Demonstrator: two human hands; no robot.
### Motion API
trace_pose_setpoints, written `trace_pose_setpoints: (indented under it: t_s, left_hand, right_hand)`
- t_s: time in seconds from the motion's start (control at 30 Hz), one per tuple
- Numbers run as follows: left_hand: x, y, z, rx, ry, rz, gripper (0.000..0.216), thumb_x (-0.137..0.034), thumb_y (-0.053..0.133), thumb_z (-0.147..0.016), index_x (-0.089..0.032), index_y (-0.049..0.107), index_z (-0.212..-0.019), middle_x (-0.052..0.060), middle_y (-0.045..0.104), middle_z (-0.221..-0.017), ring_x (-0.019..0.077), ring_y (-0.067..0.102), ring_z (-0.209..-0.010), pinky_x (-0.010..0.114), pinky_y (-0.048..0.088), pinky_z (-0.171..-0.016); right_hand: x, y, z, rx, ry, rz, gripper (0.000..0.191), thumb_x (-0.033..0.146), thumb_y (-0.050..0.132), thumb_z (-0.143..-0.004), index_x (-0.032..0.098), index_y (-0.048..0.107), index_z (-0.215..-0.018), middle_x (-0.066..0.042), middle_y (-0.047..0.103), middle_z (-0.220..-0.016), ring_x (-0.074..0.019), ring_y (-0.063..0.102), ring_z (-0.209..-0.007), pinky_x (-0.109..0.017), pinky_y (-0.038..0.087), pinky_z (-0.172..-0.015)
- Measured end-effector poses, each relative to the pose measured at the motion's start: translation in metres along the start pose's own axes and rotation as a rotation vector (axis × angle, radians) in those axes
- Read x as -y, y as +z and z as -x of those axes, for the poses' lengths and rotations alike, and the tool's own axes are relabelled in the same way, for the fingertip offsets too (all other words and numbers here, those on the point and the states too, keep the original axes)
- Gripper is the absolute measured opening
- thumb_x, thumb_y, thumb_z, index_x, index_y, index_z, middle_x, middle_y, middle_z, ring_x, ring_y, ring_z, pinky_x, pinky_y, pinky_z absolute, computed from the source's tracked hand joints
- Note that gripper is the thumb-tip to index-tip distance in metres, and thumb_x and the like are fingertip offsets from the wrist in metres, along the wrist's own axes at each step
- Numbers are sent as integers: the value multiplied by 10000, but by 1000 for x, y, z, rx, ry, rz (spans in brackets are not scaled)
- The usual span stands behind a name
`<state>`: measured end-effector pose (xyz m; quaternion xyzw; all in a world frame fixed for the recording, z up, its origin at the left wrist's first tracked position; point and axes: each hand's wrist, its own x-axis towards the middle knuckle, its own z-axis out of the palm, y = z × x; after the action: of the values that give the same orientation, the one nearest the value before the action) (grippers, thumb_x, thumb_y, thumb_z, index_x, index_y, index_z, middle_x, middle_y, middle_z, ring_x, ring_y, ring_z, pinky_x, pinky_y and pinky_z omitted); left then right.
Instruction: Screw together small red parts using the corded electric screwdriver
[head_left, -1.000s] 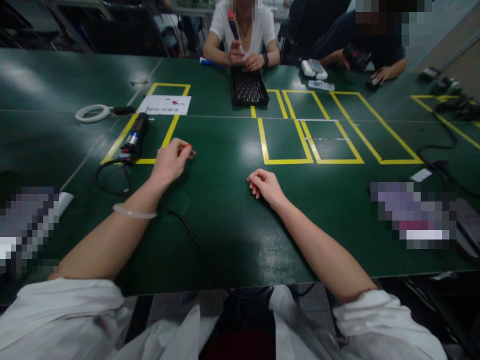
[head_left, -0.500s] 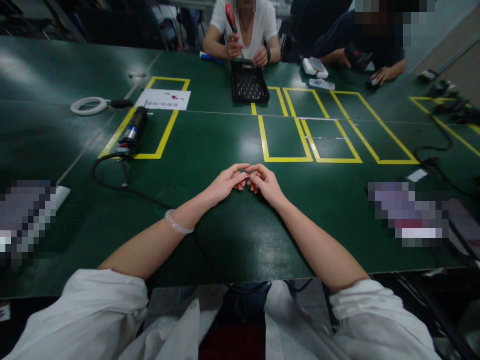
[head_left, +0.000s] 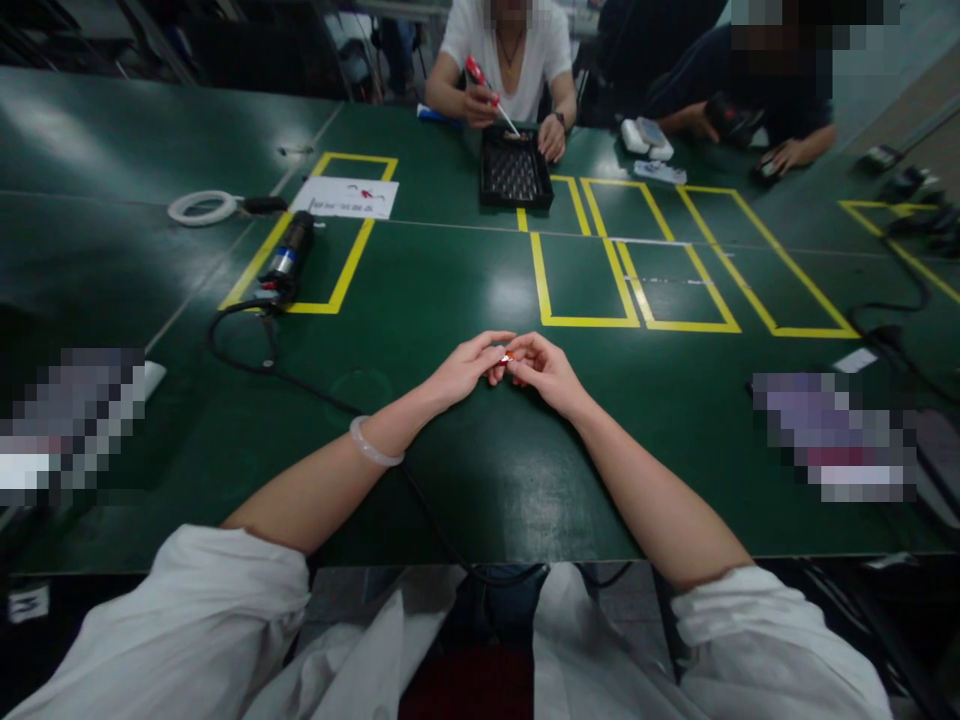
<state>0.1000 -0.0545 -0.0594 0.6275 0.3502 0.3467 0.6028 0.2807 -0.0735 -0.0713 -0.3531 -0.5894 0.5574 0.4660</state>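
Close together over the middle of the green table (head_left: 465, 470), my two hands pinch one small red and orange item (head_left: 508, 358). Its kind is too small to make out, and fingers cover most of it. My left hand (head_left: 474, 365) has its thumb and fingers closed on the item's left side. From the other side my right hand (head_left: 547, 370) is closed on it, fingers curled. A pale bracelet (head_left: 375, 445) circles my left wrist.
A black cylindrical power tool (head_left: 289, 258) with a cable lies on the left, near a white card (head_left: 352, 197) and white tape ring (head_left: 201, 208). Across the table a person holds a red-handled screwdriver (head_left: 484, 82) over a black tray (head_left: 516, 190). Another person sits far right.
The whole view has shifted, so everything appears slightly further right. More of the red and orange item shows between my fingers. The person opposite has tilted the screwdriver down toward the tray.
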Motion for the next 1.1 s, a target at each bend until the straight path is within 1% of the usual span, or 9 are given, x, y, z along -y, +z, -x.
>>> trace_pose_setpoints:
  t_s: [0.1,0.23,0.43,0.6,0.77,0.93,1.03,1.1]
  left_hand:
    - [2,-1,-1,-5,-14,62,370,-319,511,-962,-100,550,-1258,21,592,-726,111,579,-650,224,476,-624]
    - [5,-1,-2,-36,-42,127,272,-300,500,-969,-106,570,-1146,26,610,-746,100,597,-655,216,495,-646]
    - [4,1,0,-82,-34,118,190,-258,477,-977,-107,567,-1050,28,616,-733,96,605,-644,207,498,-644]
    - [5,-1,2,-106,37,-1,195,-256,467,-975,-102,578,-1021,29,606,-717,103,587,-622,214,489,-621]
    - [5,-3,7,-146,119,-169,233,-311,466,-977,-117,591,-1004,25,603,-738,110,581,-648,223,479,-645]
    - [-1,-3,13,-138,135,-346,246,-320,454,-980,-133,603,-1038,34,633,-807,123,607,-718,240,475,-710]
    - [-5,-2,15,-141,139,-374,249,-333,468,-970,-139,605,-1043,40,643,-841,133,611,-747,243,474,-712]
    - [-7,-1,15,-136,142,-387,251,-354,512,-951,-142,606,-1048,45,651,-871,142,619,-785,240,473,-709]
  right_hand:
    - [0,0,1,-5,-13,-19,353,417,766,-786,200,560,-972,21,646,-762,-83,571,-593,-215,472,-557]
    - [-2,-1,1,-30,-32,-15,359,409,771,-782,204,561,-990,15,640,-811,-77,569,-596,-218,485,-562]
    - [-4,-2,2,-44,-29,-2,375,421,777,-774,208,565,-997,9,632,-833,-83,573,-611,-225,499,-570]
    - [-5,-1,2,-36,-38,11,362,414,771,-782,206,562,-993,15,605,-827,-76,555,-597,-224,489,-565]
    - [-5,-1,3,-37,-47,36,364,431,761,-785,207,559,-989,18,586,-825,-72,530,-594,-224,477,-567]
    - [-3,-1,3,-39,-35,65,366,453,742,-794,211,548,-989,10,594,-829,-81,532,-598,-231,467,-564]
    - [-2,-1,3,-53,-37,77,368,462,736,-796,213,545,-987,11,592,-826,-81,526,-589,-234,462,-560]
    - [-3,-1,3,-59,-46,85,367,463,735,-796,215,543,-987,14,587,-823,-79,516,-585,-233,454,-557]
